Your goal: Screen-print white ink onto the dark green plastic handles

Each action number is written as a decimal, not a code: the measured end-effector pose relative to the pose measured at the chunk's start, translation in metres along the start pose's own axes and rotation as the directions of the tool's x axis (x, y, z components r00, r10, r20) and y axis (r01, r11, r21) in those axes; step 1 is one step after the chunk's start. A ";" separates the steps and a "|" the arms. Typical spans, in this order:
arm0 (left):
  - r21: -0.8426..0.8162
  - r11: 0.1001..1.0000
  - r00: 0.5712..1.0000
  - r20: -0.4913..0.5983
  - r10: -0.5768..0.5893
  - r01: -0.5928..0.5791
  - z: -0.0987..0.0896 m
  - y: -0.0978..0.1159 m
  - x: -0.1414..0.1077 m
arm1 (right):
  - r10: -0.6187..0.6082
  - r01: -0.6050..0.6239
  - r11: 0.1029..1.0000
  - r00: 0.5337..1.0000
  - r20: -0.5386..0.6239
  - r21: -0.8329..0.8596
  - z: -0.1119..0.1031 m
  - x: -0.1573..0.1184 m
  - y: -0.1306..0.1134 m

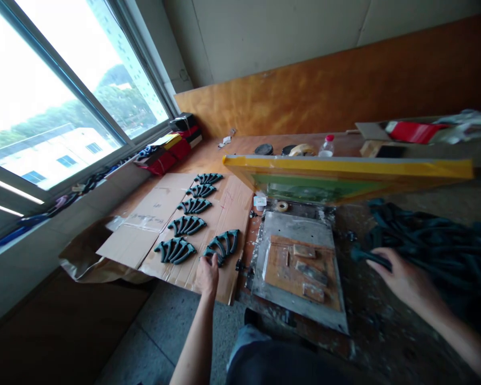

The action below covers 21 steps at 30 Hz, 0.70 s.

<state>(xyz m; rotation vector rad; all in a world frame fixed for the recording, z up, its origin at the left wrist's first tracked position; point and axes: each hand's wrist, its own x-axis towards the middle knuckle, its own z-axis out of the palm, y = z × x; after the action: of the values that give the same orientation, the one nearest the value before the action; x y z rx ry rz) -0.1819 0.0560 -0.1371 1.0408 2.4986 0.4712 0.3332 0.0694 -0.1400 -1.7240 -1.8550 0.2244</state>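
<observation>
Dark green curved piece with flared end (359,254), in right hand (388,264)

Left hand (208,274): fingers close together at the near end of a dark green fan of curved pieces (226,243); whether this grip pinches one cannot be told.
Right hand: grip pinching the piece at the right of the brown wooden tabletop (208,160); long axis roughly crosswise, flared end pointing left. Beside it, a heap of dark green pieces (433,251), axes mixed.
Between hands: flat grey metal plate (304,230).
Farther left: five similar fans (187,226), in a column running away, on flattened brown cardboard (144,248); faint handwriting, unreadable.
Beyond plate: small white label (260,201), print illegible; yellow-edged rectangular frame (344,167); clear red-capped bottle (327,147).
</observation>
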 end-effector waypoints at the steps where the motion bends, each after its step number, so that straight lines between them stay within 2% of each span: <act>1: 0.029 0.999 0.999 -0.015 0.033 -0.033 0.004 0.008 -0.007 | -0.025 0.023 0.998 0.999 0.043 0.058 0.009 0.001 -0.020; 4: 0.149 0.985 0.995 0.060 0.077 -0.085 0.016 0.036 -0.018 | -0.193 0.164 0.963 0.973 0.128 0.212 0.036 0.002 -0.081; 6: 0.205 0.977 0.992 0.122 0.025 -0.050 0.021 0.052 -0.014 | -0.286 0.247 0.940 0.948 0.143 0.237 0.051 0.003 -0.111; 8: 0.214 0.977 0.990 0.135 -0.041 0.011 0.025 0.066 -0.006 | -0.349 0.319 0.928 0.925 0.148 0.193 0.062 0.005 -0.130; 11: 0.235 0.965 0.985 0.094 -0.143 0.117 0.032 0.080 0.005 | -0.414 0.403 0.910 0.899 0.145 0.096 0.071 0.007 -0.138; 13: 0.238 0.959 0.984 0.043 -0.171 0.157 0.035 0.086 0.009 | -0.443 0.438 0.896 0.885 0.142 0.067 0.074 0.008 -0.136; 16: 0.234 0.963 0.990 0.004 -0.138 0.133 0.035 0.085 0.009 | -0.462 0.460 0.887 0.878 0.128 0.048 0.078 0.006 -0.130; 21: 0.218 0.975 0.999 0.003 -0.041 0.039 0.025 0.073 0.002 | -0.498 0.497 0.867 0.864 0.074 0.032 0.084 0.003 -0.122</act>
<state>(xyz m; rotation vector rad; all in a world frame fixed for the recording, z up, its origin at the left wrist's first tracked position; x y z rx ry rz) -0.1278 0.1095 -0.1267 1.0662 2.6033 0.1836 0.1853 0.0765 -0.1464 -1.1804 -2.2791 0.0950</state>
